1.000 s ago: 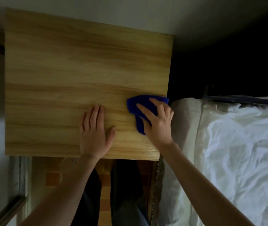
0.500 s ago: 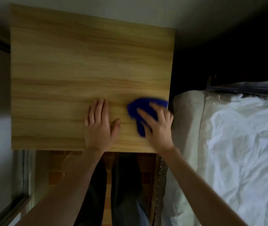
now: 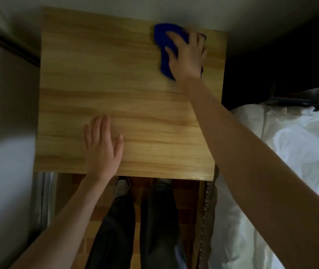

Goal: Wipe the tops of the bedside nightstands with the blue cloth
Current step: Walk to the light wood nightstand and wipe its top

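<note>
The right hand (image 3: 188, 55) is pressing the cloth (image 3: 163, 43) flat with spread, straight fingers at the far right corner of the nightstand (image 3: 116, 78), probably to rub this corner with full contact. The left hand (image 3: 102, 150) is lying open, palm down, near the front edge, left of the middle. It seems to be giving support while the person is leaning forward. The top is light wood. A bed (image 3: 294, 152) with white sheets is standing beside the right edge, and a pale wall (image 3: 116, 6) is running behind the far edge.
</note>
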